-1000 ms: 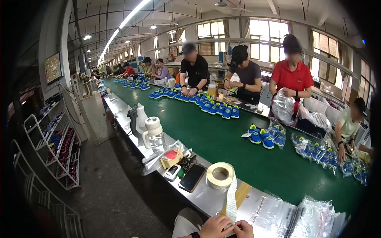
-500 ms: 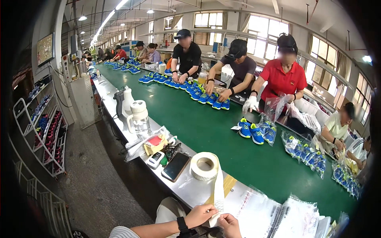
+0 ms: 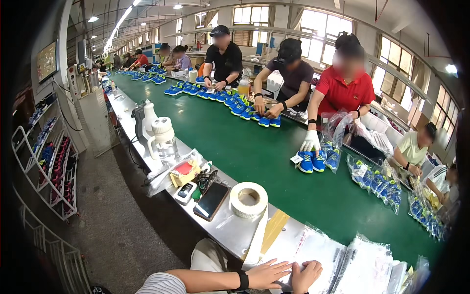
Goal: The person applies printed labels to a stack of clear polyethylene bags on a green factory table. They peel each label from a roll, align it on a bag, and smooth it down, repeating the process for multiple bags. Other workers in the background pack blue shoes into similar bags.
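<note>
My left hand (image 3: pixel 268 274) lies open with fingers stretched out flat over a clear plastic bag (image 3: pixel 313 247) at the near edge of the metal ledge. Beside it my right hand (image 3: pixel 306 277) rests on the same bag, fingers bent and thumb apart, with nothing visible in its grip. Whether a label lies under the hands is hidden. A roll of white labels (image 3: pixel 238 208) sits just beyond, its loose strip (image 3: pixel 256 240) running down toward my left hand. Further printed plastic bags (image 3: pixel 364 259) are stacked to the right of my hands.
Left along the ledge are a phone (image 3: pixel 211 201), a small white device (image 3: pixel 185 192), a yellow box (image 3: pixel 185 172) and a lidded jug (image 3: pixel 163 139). Across the green conveyor belt (image 3: pixel 215 142), co-workers handle blue shoes (image 3: pixel 306 161); a gloved hand (image 3: pixel 310 141) touches one pair. Bagged shoes (image 3: pixel 374 183) lie right.
My hands have let go of the label strip and moved slightly right onto the bag, the left one flattening out. Across the belt, the co-worker's gloved hand has come down onto the shoes.
</note>
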`<state>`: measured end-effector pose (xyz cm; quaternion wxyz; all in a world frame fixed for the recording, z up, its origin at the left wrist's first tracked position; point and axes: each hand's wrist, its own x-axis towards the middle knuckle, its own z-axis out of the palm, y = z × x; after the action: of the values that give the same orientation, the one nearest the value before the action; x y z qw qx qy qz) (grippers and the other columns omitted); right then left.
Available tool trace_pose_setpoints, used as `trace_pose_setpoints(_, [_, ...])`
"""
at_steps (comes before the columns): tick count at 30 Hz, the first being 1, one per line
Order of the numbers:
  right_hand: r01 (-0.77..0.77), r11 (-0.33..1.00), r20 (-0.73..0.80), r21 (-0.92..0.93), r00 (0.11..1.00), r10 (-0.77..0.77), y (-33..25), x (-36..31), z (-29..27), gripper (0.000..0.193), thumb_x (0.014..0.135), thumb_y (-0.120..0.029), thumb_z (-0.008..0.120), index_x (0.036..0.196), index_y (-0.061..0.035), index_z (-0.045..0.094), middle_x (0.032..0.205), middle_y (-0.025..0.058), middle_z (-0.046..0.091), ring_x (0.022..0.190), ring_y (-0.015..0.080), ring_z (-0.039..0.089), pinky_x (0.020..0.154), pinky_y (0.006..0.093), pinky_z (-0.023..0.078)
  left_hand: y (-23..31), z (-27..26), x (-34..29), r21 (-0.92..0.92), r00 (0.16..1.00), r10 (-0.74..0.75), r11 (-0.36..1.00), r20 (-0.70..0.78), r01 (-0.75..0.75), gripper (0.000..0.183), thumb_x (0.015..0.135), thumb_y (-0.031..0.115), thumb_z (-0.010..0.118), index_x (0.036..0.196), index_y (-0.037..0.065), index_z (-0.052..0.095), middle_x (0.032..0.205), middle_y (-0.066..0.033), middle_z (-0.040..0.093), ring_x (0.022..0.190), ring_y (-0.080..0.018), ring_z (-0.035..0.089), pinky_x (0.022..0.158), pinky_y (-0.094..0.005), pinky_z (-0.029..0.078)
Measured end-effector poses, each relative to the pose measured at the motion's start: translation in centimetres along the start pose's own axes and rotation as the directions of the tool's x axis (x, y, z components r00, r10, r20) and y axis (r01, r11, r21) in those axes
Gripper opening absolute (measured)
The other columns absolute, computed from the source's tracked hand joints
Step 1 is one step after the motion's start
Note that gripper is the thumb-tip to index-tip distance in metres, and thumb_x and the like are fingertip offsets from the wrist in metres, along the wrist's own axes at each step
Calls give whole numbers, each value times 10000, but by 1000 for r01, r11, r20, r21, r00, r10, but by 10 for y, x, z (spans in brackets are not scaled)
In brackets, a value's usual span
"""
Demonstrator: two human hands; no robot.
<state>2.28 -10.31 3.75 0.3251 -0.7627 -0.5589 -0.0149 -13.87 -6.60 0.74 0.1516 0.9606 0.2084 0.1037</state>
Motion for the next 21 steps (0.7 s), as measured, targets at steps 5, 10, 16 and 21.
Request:
trace_pose_setpoints(5, [28, 995, -107, -92, 994, -38, -4, -1, 2, 290, 715, -250, 727, 790, -22, 564, 829, 148, 558, 832, 315, 514, 770, 424, 407, -8, -2, -7, -90, 1000, 15, 996, -10, -16, 577, 907, 432, 453, 1303, 13, 428, 1431, -126, 329, 1368, -227, 232, 1091, -426, 226])
trace_pose_setpoints(10, [47, 997, -102, -67, 993, -53, 20, -9, 28, 194, 690, -106, 648, 763, -29, 485, 858, 144, 478, 856, 348, 442, 769, 449, 344, -8, 0, -8, -113, 1000, 13, 993, -2, -13, 584, 915, 418, 454, 1333, 17, 385, 1449, -120, 309, 1370, -235, 230, 1083, -425, 225])
trace_pose_setpoints(16, [54, 998, -118, -30, 991, -57, 8, -6, 15, 223, 687, -134, 674, 779, -40, 493, 884, 129, 488, 886, 337, 447, 776, 447, 342, -8, 4, -13, -100, 1000, -8, 995, -19, 6, 573, 925, 425, 435, 1338, 30, 385, 1455, -108, 306, 1369, -230, 235, 1095, -419, 221])
trace_pose_setpoints(21, [26, 988, -79, -151, 996, -39, 32, -11, 24, 166, 730, -114, 629, 752, -42, 482, 866, 136, 493, 851, 337, 460, 743, 442, 358, -8, 4, -12, -105, 999, -25, 994, -41, 21, 561, 931, 426, 421, 1351, 56, 376, 1468, -84, 289, 1367, -222, 241, 1099, -422, 215])
